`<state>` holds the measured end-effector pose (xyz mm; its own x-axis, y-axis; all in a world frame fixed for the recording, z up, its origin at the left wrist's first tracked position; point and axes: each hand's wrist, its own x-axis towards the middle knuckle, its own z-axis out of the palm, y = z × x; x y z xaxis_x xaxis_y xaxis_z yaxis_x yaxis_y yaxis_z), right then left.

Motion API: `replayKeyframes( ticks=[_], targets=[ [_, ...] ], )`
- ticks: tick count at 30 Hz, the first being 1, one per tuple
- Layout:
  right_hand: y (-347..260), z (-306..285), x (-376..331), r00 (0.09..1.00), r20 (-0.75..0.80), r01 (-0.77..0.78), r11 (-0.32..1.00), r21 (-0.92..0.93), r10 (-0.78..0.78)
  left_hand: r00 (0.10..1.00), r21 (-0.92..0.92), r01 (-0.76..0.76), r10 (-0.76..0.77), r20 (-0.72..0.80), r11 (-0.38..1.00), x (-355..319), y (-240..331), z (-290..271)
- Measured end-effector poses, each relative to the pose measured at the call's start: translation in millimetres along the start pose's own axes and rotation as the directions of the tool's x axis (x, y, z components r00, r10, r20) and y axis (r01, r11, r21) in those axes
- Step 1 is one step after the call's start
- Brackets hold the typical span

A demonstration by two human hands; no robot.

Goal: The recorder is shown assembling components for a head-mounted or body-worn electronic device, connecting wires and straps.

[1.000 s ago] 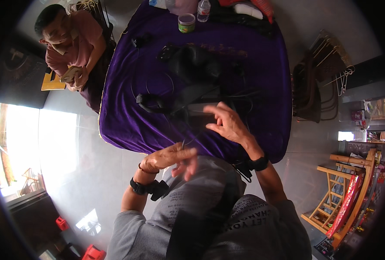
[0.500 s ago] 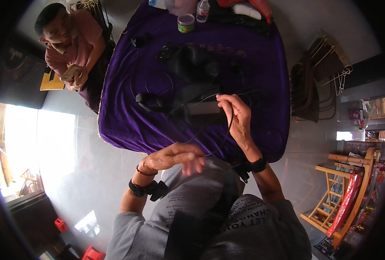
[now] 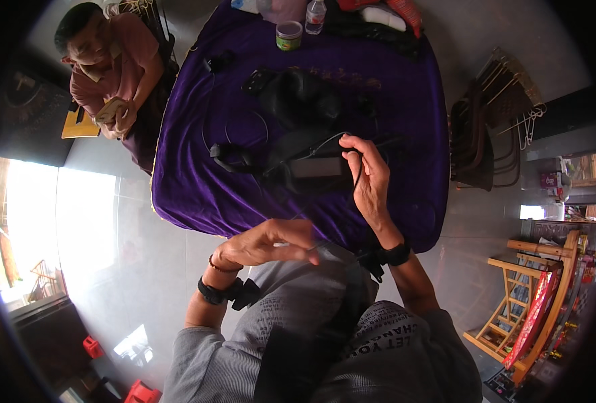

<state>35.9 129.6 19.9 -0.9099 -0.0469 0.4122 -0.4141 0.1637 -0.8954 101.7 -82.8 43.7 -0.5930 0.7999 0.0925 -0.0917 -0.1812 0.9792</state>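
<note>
My right hand (image 3: 370,176) is closed, with thumb and forefinger pinching a thin black cable (image 3: 327,142) above the purple-covered table. One stretch of the cable runs left toward the dark things on the cloth, and another hangs below the hand. My left hand (image 3: 267,243) hovers by the table's near edge, above my lap. Its fingers are smeared by motion, so whether they grip the cable is unclear. Under the cable lies a flat greyish-brown block (image 3: 316,168). A black strap-like loop (image 3: 232,160) rests to its left, and a dark bundle (image 3: 301,97) lies farther back.
A green-labelled tub (image 3: 288,36) and a clear bottle (image 3: 315,17) stand on the far side of the purple cloth (image 3: 190,181). A seated person (image 3: 120,74) is at the left. Folded chairs (image 3: 496,121) stand at the right, with a wooden rack (image 3: 513,309) nearer me.
My right hand has moved slightly up and away, drawing the cable with it. The left hand's fingers have swung upward and curled more.
</note>
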Motion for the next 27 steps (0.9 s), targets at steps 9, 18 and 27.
replayKeyframes(
  ticks=[9,18,27],
  targets=[
    [6.6,0.1,7.3,0.959,0.189,-0.204,0.978,-0.054,0.21,0.767,-0.334,-0.489,0.215,-0.605,0.806,-21.4,3.5,-35.3],
    [49.9,-17.4,-14.8,0.941,0.168,-0.247,0.935,-0.254,0.294,0.585,-0.366,-0.654,0.137,-0.799,0.662,-45.1,-18.4,-60.9],
    [74.1,-10.3,-8.8,0.954,0.227,-0.052,0.855,-0.516,0.195,0.566,-0.368,-0.673,0.125,-0.815,0.642,-49.4,-31.0,-63.7]
  ],
)
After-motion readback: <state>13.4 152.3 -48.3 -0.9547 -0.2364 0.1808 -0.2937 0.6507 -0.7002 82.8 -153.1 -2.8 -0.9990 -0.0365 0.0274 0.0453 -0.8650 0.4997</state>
